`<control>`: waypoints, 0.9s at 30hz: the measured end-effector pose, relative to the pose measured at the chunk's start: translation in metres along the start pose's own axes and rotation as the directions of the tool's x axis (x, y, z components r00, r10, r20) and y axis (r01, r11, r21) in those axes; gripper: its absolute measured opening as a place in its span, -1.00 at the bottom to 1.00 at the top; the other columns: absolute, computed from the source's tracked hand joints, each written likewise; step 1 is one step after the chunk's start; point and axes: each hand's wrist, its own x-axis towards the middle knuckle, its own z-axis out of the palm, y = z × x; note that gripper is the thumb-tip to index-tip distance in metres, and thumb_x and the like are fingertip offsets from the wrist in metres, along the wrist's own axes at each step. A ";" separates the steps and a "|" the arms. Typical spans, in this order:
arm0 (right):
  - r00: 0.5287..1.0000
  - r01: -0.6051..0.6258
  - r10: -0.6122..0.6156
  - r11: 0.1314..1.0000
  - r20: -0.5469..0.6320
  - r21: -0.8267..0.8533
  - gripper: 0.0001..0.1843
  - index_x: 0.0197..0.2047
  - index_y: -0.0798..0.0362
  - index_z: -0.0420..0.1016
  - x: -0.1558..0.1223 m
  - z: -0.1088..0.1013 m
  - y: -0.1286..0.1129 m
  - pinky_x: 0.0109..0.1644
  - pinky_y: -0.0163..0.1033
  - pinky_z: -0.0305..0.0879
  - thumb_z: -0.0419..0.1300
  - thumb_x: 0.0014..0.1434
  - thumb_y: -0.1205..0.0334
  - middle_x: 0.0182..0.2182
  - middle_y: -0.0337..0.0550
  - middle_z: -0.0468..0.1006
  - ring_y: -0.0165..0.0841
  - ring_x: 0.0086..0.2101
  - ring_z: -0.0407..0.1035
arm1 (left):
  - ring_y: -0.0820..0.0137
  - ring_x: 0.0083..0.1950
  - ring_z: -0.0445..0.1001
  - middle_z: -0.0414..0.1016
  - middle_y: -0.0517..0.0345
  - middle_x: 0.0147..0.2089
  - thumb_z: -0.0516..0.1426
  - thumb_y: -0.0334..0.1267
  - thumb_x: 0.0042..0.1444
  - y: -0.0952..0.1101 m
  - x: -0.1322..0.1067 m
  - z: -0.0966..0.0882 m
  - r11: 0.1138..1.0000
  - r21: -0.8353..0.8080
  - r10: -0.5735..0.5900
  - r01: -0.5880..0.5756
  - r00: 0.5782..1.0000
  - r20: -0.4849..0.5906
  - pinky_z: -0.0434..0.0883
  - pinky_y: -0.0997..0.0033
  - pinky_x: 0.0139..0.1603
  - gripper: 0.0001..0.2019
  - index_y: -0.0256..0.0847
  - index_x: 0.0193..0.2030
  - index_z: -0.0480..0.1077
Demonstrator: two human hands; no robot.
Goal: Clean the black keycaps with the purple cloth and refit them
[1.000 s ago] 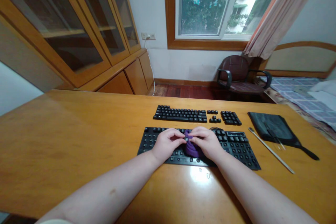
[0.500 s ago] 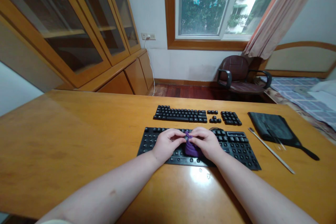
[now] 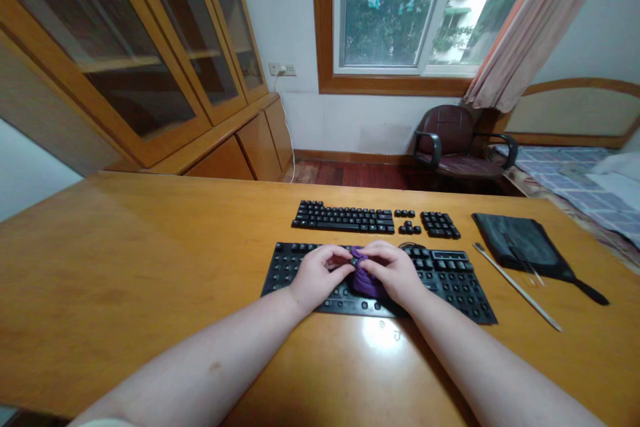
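Note:
Over the black keyboard base [image 3: 457, 293], whose lower rows show bare switches, my two hands meet. My left hand [image 3: 320, 275] is closed in a pinch, its thumb and forefinger on a small dark keycap [image 3: 354, 261] that is partly hidden. My right hand [image 3: 393, 270] grips a bunched purple cloth [image 3: 367, 283], pressed against the keycap. The cloth hangs down onto the keyboard. Behind it, loose black keycaps [image 3: 345, 219] lie laid out in keyboard order, with the number pad keycaps [image 3: 440, 225] in their own block at the right.
On the right of the wooden desk [image 3: 150, 267] lie a long thin white-handled brush [image 3: 520, 290] and a dark pouch [image 3: 520, 243] with thin wire-like tools [image 3: 533, 270] on it. Beyond the desk stand a brown armchair [image 3: 447, 137] and a glass-door cabinet [image 3: 200, 100].
My fingers have shifted slightly at the keycap, and the purple cloth's top fold has moved a little up and left. My arms and the desk items stay put.

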 end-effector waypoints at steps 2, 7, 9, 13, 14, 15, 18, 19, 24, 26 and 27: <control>1.000 0.000 0.000 1.000 0.004 -0.011 -0.85 -0.29 -0.03 0.61 0.000 0.000 0.001 -0.19 -0.20 0.34 0.30 -0.01 0.25 -0.37 -0.15 0.54 -0.33 -0.31 0.42 | 0.37 -0.27 0.52 0.51 0.08 -0.32 0.25 -0.35 -0.12 0.001 0.000 0.000 0.999 -0.029 -0.032 0.033 0.999 0.012 0.48 0.33 -0.14 -0.85 -0.28 -0.35 0.43; 1.000 -0.005 0.005 1.000 -0.002 -0.006 -0.88 -0.33 -0.03 0.60 0.000 0.000 0.004 -0.22 -0.21 0.34 0.31 -0.02 0.24 -0.39 -0.16 0.53 -0.34 -0.34 0.42 | 0.37 -0.23 0.52 0.52 0.10 -0.30 0.24 -0.33 -0.10 0.005 0.000 -0.001 0.981 -0.152 -0.112 0.122 0.991 0.074 0.47 0.29 -0.08 -0.81 -0.28 -0.30 0.40; 1.000 -0.007 0.007 1.000 -0.005 -0.001 -0.89 -0.34 -0.02 0.60 -0.001 0.001 0.005 -0.23 -0.22 0.34 0.31 -0.03 0.24 -0.40 -0.17 0.53 -0.34 -0.35 0.42 | 0.38 -0.23 0.52 0.52 0.10 -0.29 0.24 -0.32 -0.10 0.006 0.000 -0.001 0.974 -0.176 -0.126 0.140 0.988 0.091 0.46 0.28 -0.07 -0.80 -0.28 -0.29 0.39; 1.000 -0.012 0.012 1.000 -0.003 -0.004 -0.89 -0.34 -0.02 0.61 -0.001 0.001 0.004 -0.23 -0.22 0.34 0.32 -0.03 0.24 -0.41 -0.17 0.53 -0.34 -0.35 0.42 | 0.38 -0.24 0.52 0.52 0.09 -0.31 0.24 -0.32 -0.10 0.005 0.001 -0.002 0.977 -0.157 -0.131 0.146 0.986 0.098 0.47 0.29 -0.10 -0.80 -0.29 -0.29 0.39; 1.000 -0.016 0.016 1.000 -0.004 -0.005 -0.88 -0.34 -0.02 0.61 -0.001 0.001 0.003 -0.23 -0.22 0.34 0.31 -0.03 0.24 -0.41 -0.17 0.53 -0.34 -0.36 0.42 | 0.38 -0.25 0.52 0.53 0.09 -0.31 0.23 -0.32 -0.09 0.005 0.001 -0.001 0.981 -0.138 -0.127 0.138 0.988 0.087 0.47 0.30 -0.11 -0.81 -0.29 -0.30 0.39; 1.000 -0.020 0.020 1.000 -0.006 -0.002 -0.88 -0.34 -0.02 0.61 -0.001 0.001 0.002 -0.23 -0.22 0.34 0.31 -0.03 0.24 -0.40 -0.16 0.53 -0.35 -0.36 0.42 | 0.38 -0.26 0.52 0.52 0.09 -0.32 0.23 -0.33 -0.09 0.005 0.001 -0.001 0.985 -0.116 -0.117 0.124 0.991 0.070 0.48 0.31 -0.12 -0.82 -0.29 -0.31 0.40; 1.000 -0.015 0.016 1.000 -0.022 0.014 -0.88 -0.33 -0.04 0.61 0.000 0.000 0.001 -0.22 -0.22 0.34 0.30 -0.01 0.24 -0.40 -0.16 0.53 -0.35 -0.35 0.41 | 0.39 -0.28 0.51 0.52 0.10 -0.32 0.23 -0.34 -0.08 0.002 0.001 0.001 0.997 -0.041 -0.059 0.060 0.997 0.040 0.48 0.34 -0.16 -0.86 -0.29 -0.33 0.42; 1.000 -0.008 0.008 1.000 -0.022 0.019 -0.88 -0.33 -0.04 0.61 -0.001 0.000 0.001 -0.22 -0.22 0.34 0.30 -0.01 0.23 -0.40 -0.17 0.52 -0.35 -0.35 0.41 | 0.39 -0.28 0.51 0.51 0.10 -0.32 0.23 -0.35 -0.09 0.001 0.000 0.001 0.999 -0.016 -0.035 0.035 0.999 0.039 0.48 0.35 -0.16 -0.86 -0.28 -0.34 0.42; 0.998 0.040 -0.039 0.999 0.047 -0.020 -0.81 -0.27 -0.07 0.60 -0.001 0.000 0.003 -0.20 -0.21 0.34 0.33 -0.04 0.20 -0.36 -0.17 0.48 -0.34 -0.31 0.39 | 0.42 -0.29 0.49 0.49 0.13 -0.32 0.21 -0.41 -0.06 -0.001 -0.001 -0.001 0.991 0.111 0.072 -0.078 0.996 0.051 0.48 0.41 -0.20 -0.92 -0.26 -0.36 0.43; 0.996 0.044 -0.039 0.998 0.078 -0.053 -0.74 -0.23 -0.07 0.58 -0.001 0.000 0.004 -0.20 -0.20 0.33 0.35 -0.07 0.20 -0.33 -0.16 0.48 -0.32 -0.29 0.39 | 0.43 -0.30 0.49 0.49 0.14 -0.33 0.20 -0.43 -0.05 0.001 -0.001 -0.002 0.979 0.166 0.111 -0.120 0.992 0.060 0.47 0.43 -0.22 -0.92 -0.25 -0.36 0.44; 0.996 0.041 -0.035 0.997 0.087 -0.063 -0.72 -0.22 -0.07 0.58 -0.001 0.000 0.004 -0.19 -0.20 0.33 0.35 -0.08 0.21 -0.33 -0.16 0.48 -0.32 -0.29 0.39 | 0.43 -0.29 0.49 0.49 0.14 -0.33 0.19 -0.44 -0.05 0.003 -0.001 -0.003 0.971 0.193 0.131 -0.141 0.989 0.066 0.47 0.43 -0.21 -0.92 -0.24 -0.36 0.45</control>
